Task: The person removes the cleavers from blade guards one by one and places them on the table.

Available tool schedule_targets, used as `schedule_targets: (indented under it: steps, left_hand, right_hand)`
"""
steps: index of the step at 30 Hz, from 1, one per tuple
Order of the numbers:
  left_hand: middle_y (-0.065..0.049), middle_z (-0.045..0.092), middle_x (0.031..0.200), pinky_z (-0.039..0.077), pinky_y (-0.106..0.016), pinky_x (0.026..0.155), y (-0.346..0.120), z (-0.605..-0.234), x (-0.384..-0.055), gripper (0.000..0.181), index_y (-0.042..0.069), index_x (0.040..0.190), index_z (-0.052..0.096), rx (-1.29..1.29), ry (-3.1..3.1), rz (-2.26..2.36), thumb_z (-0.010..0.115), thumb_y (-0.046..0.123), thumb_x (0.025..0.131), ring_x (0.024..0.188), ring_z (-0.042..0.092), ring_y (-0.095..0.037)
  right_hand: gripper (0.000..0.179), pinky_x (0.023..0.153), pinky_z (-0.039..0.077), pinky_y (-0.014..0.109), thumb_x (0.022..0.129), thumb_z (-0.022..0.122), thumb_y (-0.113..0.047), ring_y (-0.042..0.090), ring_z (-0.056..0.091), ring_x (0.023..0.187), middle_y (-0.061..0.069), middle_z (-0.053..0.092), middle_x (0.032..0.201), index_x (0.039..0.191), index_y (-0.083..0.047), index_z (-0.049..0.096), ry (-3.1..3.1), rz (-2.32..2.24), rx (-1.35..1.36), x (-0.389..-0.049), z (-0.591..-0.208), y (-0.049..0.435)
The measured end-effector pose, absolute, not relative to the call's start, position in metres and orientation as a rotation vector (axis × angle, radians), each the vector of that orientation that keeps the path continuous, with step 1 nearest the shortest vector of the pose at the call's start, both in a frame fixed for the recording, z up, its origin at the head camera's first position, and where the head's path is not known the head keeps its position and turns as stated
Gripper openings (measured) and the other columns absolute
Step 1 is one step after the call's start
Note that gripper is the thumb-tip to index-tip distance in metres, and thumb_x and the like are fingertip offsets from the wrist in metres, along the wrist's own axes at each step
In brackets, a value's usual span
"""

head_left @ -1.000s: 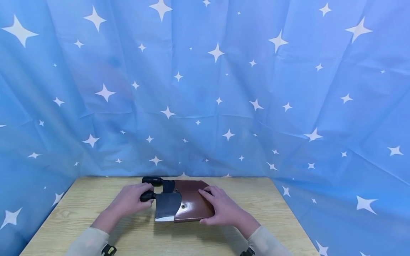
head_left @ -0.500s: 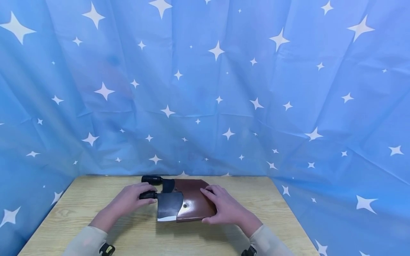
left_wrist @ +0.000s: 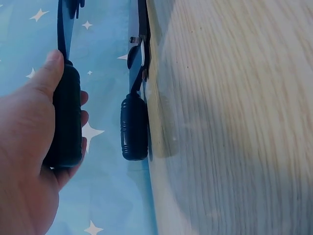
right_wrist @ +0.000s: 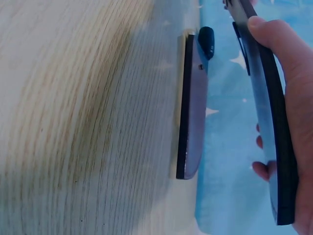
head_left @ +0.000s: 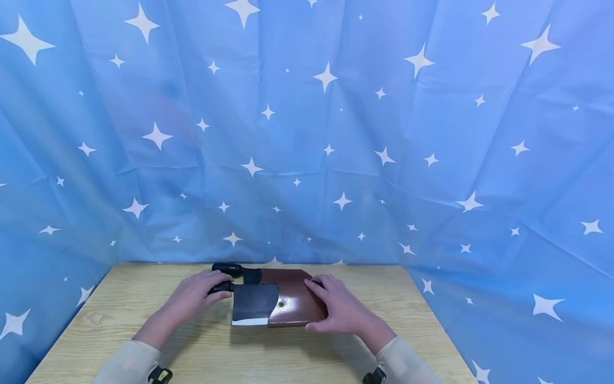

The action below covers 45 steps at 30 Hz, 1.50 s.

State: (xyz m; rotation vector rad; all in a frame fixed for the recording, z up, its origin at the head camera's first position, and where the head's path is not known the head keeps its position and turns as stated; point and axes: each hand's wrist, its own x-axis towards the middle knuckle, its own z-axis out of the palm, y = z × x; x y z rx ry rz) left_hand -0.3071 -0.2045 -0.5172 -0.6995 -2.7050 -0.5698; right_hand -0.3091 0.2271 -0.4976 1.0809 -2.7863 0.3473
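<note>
The left hand (head_left: 194, 293) held the cleaver (head_left: 254, 301) by its handle (left_wrist: 68, 117) and the right hand (head_left: 342, 309) its sheath (head_left: 299, 304), above the table (head_left: 268, 362), nearer than a second cleaver (head_left: 227, 269) — a hard tug could have jerked the bare near edge (head_left: 250, 322) loose.

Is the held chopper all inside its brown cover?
Only partly in: its dark blade shows between the held black handle and the brown cover.

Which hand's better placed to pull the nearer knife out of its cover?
Probably your left hand: it grips the knife's black handle, and part of the blade is exposed. Your right hand holds the brown cover.
</note>
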Motion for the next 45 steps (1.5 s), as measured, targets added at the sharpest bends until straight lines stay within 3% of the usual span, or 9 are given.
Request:
schedule_targets:
  steps: [13,24,36,45]
  left_hand:
    - [-0.008,0.073,0.135,0.053,-0.063,0.105,-0.205,-0.517,-0.307,0.037,0.019,0.135,0.076,-0.686,-2.694,-0.658,0.075,0.043,0.106,0.127,0.067,-0.038]
    - [-0.011,0.072,0.140,0.048,-0.066,0.111,-0.207,-0.516,-0.306,0.041,0.018,0.136,0.075,-0.682,-2.683,-0.676,0.072,0.046,0.108,0.135,0.063,-0.043]
    - [-0.005,0.074,0.131,0.052,-0.062,0.106,-0.211,-0.517,-0.304,0.037,0.018,0.133,0.076,-0.697,-2.689,-0.681,0.072,0.044,0.108,0.125,0.067,-0.035]
    - [-0.006,0.074,0.133,0.051,-0.064,0.108,-0.214,-0.516,-0.303,0.040,0.016,0.135,0.076,-0.696,-2.690,-0.688,0.070,0.047,0.109,0.127,0.067,-0.037]
  right_hand:
    - [0.111,0.121,0.043,0.053,0.085,0.084,-0.072,0.028,0.044,0.151,0.008,0.046,0.166,0.173,-0.022,0.041,-2.792,0.357,1.072,-0.310,-0.496,0.228]
    - [0.109,0.119,0.045,0.054,0.085,0.088,-0.066,0.028,0.044,0.150,0.006,0.045,0.166,0.173,-0.023,0.041,-2.816,0.399,1.053,-0.309,-0.492,0.231]
    - [0.108,0.119,0.045,0.054,0.085,0.089,-0.064,0.028,0.043,0.150,0.007,0.044,0.167,0.173,-0.021,0.041,-2.820,0.407,1.067,-0.307,-0.494,0.230]
    - [0.107,0.119,0.044,0.055,0.087,0.087,-0.064,0.029,0.043,0.151,0.004,0.044,0.167,0.173,-0.021,0.041,-2.817,0.404,1.077,-0.309,-0.496,0.229]
